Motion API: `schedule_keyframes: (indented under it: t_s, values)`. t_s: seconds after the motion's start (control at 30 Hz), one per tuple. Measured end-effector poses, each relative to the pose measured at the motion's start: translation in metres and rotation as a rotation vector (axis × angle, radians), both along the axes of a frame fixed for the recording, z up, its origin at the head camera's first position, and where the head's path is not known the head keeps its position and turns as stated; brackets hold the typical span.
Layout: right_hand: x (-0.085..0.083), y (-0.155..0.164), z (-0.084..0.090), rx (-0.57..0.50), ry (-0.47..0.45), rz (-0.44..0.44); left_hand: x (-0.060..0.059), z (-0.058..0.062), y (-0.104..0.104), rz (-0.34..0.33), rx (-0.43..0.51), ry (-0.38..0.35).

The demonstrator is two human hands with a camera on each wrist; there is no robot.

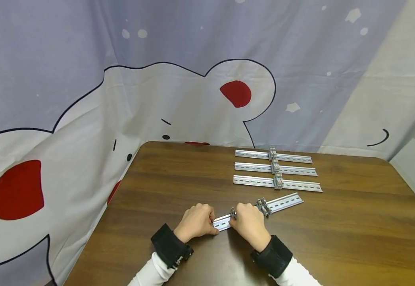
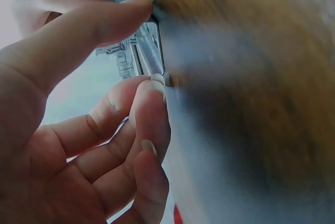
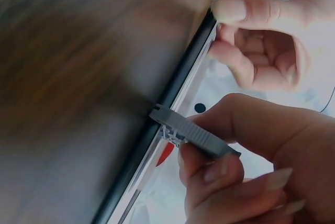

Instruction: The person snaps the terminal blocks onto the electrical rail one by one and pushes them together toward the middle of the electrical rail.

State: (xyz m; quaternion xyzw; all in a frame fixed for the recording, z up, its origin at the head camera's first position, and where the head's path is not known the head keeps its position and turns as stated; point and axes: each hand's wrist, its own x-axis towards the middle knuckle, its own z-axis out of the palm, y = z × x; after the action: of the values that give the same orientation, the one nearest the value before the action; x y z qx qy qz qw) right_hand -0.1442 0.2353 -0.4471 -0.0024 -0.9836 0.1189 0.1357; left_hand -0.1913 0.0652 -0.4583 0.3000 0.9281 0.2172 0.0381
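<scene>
A slotted metal DIN rail [image 1: 285,202] lies at a slant on the table in front of the person. The left hand [image 1: 197,221] pinches its left end between thumb and fingers. In the right wrist view, a thin grey terminal block piece [image 3: 194,131] is pinched by the right hand [image 3: 246,156] and sits right at the rail's edge. From the head, the right hand [image 1: 249,223] covers the rail's middle. Just right of it, several grey terminal blocks [image 1: 263,207] stand on the rail, slightly apart. The left wrist view shows the rail end [image 2: 151,51] beside the left thumb.
Behind the hands, three more DIN rails lie roughly parallel: a far one [image 1: 252,154], a middle one [image 1: 252,167] and a near one [image 1: 252,180]. Each carries a cluster of terminal blocks [image 1: 278,181] near its middle. A patterned curtain [image 1: 179,99] hangs behind the brown table [image 1: 354,222].
</scene>
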Motion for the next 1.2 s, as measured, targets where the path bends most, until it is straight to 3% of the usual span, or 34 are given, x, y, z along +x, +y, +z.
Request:
schedule_keyframes:
  t_s: [0.27, 0.63, 0.9, 1.2]
  values:
    - [-0.001, 0.018, 0.000, 0.009, 0.004, -0.036, -0.001, -0.001, 0.000, -0.006, 0.009, -0.009]
    - [-0.004, 0.039, 0.002, -0.021, -0.060, -0.103, -0.001, 0.001, -0.001, -0.009, 0.016, -0.034]
    - [-0.005, 0.046, 0.001, -0.024, 0.021, -0.125, -0.001, 0.001, -0.001, -0.002, 0.018, -0.036]
    - [-0.005, 0.050, 0.003, -0.038, -0.006, -0.182, -0.002, 0.000, -0.001, -0.005, 0.021, -0.046]
